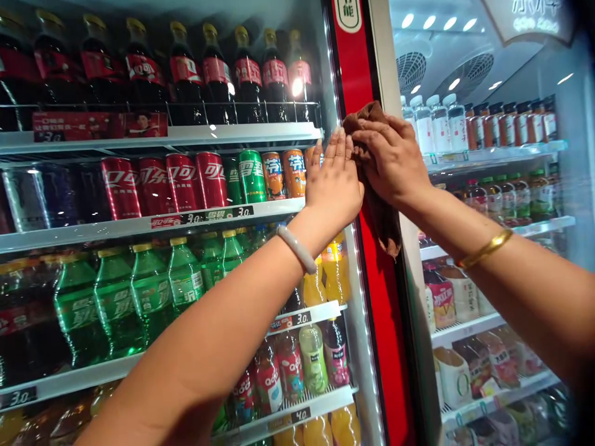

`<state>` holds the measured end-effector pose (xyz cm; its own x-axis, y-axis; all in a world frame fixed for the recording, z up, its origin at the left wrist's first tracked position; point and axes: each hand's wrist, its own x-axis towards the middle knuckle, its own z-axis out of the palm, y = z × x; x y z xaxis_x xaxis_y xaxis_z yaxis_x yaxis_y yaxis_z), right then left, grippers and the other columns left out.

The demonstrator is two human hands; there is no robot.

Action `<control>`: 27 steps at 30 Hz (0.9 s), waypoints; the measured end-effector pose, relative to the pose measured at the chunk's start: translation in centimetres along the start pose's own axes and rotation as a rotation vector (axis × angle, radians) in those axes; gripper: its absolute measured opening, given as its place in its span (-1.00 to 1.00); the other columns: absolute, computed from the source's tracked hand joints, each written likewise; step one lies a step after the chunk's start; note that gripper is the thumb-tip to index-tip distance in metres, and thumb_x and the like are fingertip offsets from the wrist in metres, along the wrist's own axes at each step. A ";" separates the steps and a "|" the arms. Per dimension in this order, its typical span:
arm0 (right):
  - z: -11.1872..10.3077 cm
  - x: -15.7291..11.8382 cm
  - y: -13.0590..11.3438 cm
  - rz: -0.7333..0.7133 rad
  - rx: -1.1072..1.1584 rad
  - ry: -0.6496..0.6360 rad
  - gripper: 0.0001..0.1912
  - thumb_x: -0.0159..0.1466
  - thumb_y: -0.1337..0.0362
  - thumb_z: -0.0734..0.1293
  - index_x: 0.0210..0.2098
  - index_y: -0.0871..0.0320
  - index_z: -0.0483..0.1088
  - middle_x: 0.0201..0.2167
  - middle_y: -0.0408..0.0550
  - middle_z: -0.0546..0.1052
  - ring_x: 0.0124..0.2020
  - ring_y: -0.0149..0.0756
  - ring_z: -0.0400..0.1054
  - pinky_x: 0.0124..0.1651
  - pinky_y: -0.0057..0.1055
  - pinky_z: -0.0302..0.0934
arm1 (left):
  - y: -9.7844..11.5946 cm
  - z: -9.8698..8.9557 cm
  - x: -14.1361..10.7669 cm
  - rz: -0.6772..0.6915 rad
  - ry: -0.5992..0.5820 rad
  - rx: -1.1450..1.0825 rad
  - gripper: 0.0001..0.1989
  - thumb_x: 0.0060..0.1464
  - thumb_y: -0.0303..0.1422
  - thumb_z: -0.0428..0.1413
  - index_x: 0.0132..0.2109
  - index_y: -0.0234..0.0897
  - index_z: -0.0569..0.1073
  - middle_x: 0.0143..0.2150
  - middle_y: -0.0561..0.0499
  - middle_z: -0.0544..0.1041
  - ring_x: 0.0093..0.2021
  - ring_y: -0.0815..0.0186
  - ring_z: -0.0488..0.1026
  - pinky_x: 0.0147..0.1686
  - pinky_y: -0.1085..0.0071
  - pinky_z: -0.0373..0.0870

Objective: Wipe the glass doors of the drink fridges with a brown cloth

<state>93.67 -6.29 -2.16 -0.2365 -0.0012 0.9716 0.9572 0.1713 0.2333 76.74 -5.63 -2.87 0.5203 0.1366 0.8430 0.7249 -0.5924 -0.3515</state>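
A brown cloth [383,214] lies bunched against the red door frame [349,68] of a drinks fridge, its lower end hanging down. My right hand [388,155] grips the cloth and presses it to the frame. Just left of it, my left hand [332,183] is laid on the fridge door by the frame's edge, fingers stretched out flat and fingertips beside the cloth. I see nothing held in the left hand. A pale bangle [296,249] circles my left wrist, and a gold bracelet [486,248] my right forearm.
Behind the left glass, shelves hold cola bottles [186,71], red cans [181,183], green soda bottles [151,285] and small juice bottles [313,359]. Right of the frame stands a second fridge with white-capped bottles [439,124] and cartons [455,375]. Light reflects off the glass.
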 end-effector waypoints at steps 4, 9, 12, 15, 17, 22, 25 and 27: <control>-0.3 -8.4 -2.5 -0.012 0.048 0.007 -0.56 0.49 0.17 0.18 0.32 -0.13 0.33 0.37 -0.15 0.41 0.47 -0.09 0.14 0.54 0.12 0.04 | 1.1 1.8 -5.3 0.049 -0.030 0.011 -0.29 0.31 -0.37 -0.17 0.52 -0.58 -0.01 0.61 -0.26 -0.09 0.62 0.15 -0.25 0.57 0.14 -0.42; -0.2 -9.7 -2.7 -0.065 0.088 0.065 -0.50 0.45 0.19 0.24 0.36 -0.12 0.27 0.30 -0.09 0.48 0.42 -0.09 0.22 0.49 0.07 0.13 | 1.9 1.4 -6.5 0.036 -0.074 0.001 -0.28 0.32 -0.35 -0.13 0.53 -0.52 -0.03 0.60 -0.24 -0.02 0.61 0.12 -0.19 0.58 0.07 -0.37; -0.2 -5.3 -1.8 0.001 0.057 0.055 -0.43 0.44 0.20 0.24 0.42 -0.01 0.21 0.32 -0.02 0.46 0.38 -0.01 0.25 0.46 0.09 0.13 | 2.1 0.0 -4.7 0.043 -0.021 0.004 -0.27 0.31 -0.37 -0.15 0.54 -0.55 -0.07 0.62 -0.23 -0.11 0.62 0.15 -0.25 0.57 0.11 -0.41; -0.2 -3.8 -1.9 0.011 0.030 0.028 -0.45 0.44 0.23 0.23 0.40 0.02 0.26 0.34 -0.01 0.44 0.38 0.04 0.24 0.48 0.12 0.09 | 2.2 -0.2 -4.4 0.006 0.003 -0.010 -0.27 0.31 -0.39 -0.17 0.55 -0.49 -0.07 0.62 -0.16 -0.13 0.62 0.17 -0.28 0.57 0.12 -0.43; -0.3 -6.1 -3.0 0.006 0.041 0.021 -0.46 0.44 0.24 0.23 0.40 -0.04 0.26 0.33 -0.03 0.44 0.39 0.02 0.23 0.49 0.15 0.09 | 2.5 0.6 -6.1 -0.013 -0.036 -0.023 -0.28 0.31 -0.39 -0.17 0.55 -0.51 -0.06 0.62 -0.18 -0.11 0.62 0.15 -0.23 0.58 0.11 -0.41; -0.8 -17.7 -6.9 0.032 0.099 0.042 -0.28 0.40 0.28 0.32 0.47 -0.25 0.10 0.28 -0.06 0.50 0.38 0.04 0.27 0.40 0.21 0.24 | 4.5 3.5 -14.1 0.026 -0.127 -0.055 -0.30 0.33 -0.38 -0.12 0.53 -0.53 -0.01 0.60 -0.22 -0.07 0.61 0.10 -0.20 0.58 -0.03 -0.31; -0.5 -20.3 -7.4 0.050 0.120 0.073 -0.23 0.37 0.29 0.35 0.48 -0.33 0.06 0.27 -0.11 0.51 0.38 0.05 0.27 0.38 0.24 0.27 | 5.7 4.5 -16.4 0.011 -0.123 -0.065 -0.29 0.33 -0.36 -0.11 0.54 -0.52 -0.01 0.60 -0.22 -0.05 0.61 0.12 -0.20 0.57 -0.07 -0.18; -0.2 -18.4 -6.5 0.056 0.101 0.068 -0.29 0.39 0.27 0.33 0.45 -0.30 0.13 0.28 -0.11 0.50 0.39 0.04 0.26 0.40 0.25 0.24 | 6.0 4.3 -15.7 0.000 -0.101 -0.057 -0.30 0.34 -0.35 -0.13 0.54 -0.54 -0.03 0.59 -0.24 -0.04 0.61 0.10 -0.20 0.57 -0.11 -0.20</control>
<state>91.88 -7.62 -21.57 -0.1676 -0.0553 0.9843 0.9462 0.2714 0.1764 74.88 -7.90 -19.92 0.5651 0.2139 0.7968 0.6995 -0.6363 -0.3253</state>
